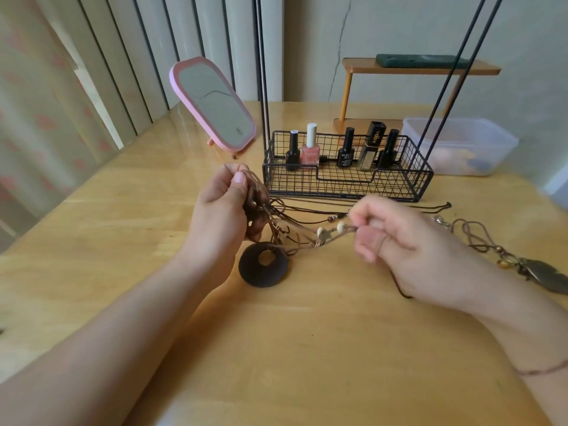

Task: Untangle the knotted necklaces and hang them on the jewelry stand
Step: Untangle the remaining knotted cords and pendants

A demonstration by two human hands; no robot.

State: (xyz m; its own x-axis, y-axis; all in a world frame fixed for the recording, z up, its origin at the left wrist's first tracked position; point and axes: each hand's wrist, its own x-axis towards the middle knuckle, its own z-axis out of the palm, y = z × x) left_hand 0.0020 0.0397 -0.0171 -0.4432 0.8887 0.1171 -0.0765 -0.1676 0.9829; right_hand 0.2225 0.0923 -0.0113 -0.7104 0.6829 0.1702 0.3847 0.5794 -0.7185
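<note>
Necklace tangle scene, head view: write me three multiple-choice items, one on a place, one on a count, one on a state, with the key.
1. Where does the dark ring pendant lie?
A. in the wire basket
B. on the table between the two hands
C. on the wooden shelf

2. How many bottles stand in the wire basket?
A. three
B. five
C. seven

3. What is the right hand doing?
A. pinching a beaded cord
B. lying flat on the table
C. holding the mirror

Key:
1 B: the pendant rests on the wooden table, below the left hand and left of the right hand.
2 B: four dark bottles and one pink nail polish stand in a row.
3 A: its fingers close on the beaded cord, which runs across to the left hand's bundle.
</note>
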